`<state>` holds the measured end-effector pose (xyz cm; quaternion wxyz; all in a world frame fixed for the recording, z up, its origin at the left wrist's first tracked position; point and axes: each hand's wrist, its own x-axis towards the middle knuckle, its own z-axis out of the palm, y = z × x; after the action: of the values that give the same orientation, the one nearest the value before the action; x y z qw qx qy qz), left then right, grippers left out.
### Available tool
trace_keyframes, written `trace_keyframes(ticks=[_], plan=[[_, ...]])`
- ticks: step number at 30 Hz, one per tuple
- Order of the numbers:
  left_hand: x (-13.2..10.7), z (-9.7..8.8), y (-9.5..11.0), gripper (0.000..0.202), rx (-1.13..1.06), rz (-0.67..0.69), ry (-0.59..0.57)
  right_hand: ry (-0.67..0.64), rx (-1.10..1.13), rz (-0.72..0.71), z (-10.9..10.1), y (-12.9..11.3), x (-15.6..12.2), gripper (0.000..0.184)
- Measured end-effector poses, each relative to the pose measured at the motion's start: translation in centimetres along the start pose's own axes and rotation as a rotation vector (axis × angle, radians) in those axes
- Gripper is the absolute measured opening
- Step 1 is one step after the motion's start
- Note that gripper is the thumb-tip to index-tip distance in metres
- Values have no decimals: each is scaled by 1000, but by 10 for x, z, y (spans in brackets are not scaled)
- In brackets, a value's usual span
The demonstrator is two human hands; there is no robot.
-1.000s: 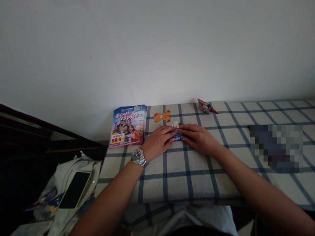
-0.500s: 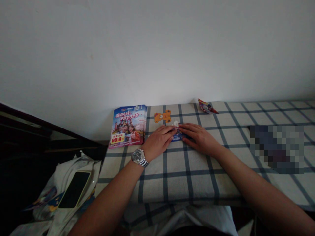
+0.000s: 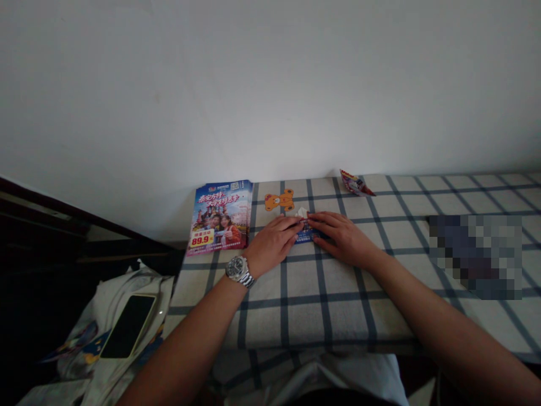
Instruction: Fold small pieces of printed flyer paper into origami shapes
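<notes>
A small folded flyer (image 3: 303, 239), blue with printing and a white peak at its far end, lies on the checked tablecloth. My left hand (image 3: 273, 241) has its fingers closed over the flyer's left side. From the right, my right hand (image 3: 344, 239) holds the other side, its fingertips nearly meeting the left ones. Both hands hide much of the paper, and the thumbs show only in part. A silver watch (image 3: 239, 272) is on my left wrist.
Left of my hands lies a stack of flyers (image 3: 220, 208). A bear picture (image 3: 279, 200) is just beyond them. One folded paper piece (image 3: 355, 184) stands near the wall. A blurred-out item (image 3: 475, 256) lies right. A phone (image 3: 128, 326) rests on cloth, lower left.
</notes>
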<state>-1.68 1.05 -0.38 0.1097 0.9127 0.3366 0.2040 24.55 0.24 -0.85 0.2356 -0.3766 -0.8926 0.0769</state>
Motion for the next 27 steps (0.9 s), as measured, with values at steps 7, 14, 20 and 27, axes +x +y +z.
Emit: trace_keyframes(ticks=[7, 14, 20, 27], plan=[[1, -2, 2, 37, 4, -2, 2, 4, 10, 4, -2, -2, 1, 42], [1, -7, 6, 31, 18, 14, 15, -13, 19, -15, 0, 1, 1, 44], [1, -7, 9, 26, -24, 55, 18, 9, -34, 12, -1, 3, -1, 36], [1, -7, 12, 26, -43, 62, 17, 13, -35, 33, -5, 2, 0, 37]])
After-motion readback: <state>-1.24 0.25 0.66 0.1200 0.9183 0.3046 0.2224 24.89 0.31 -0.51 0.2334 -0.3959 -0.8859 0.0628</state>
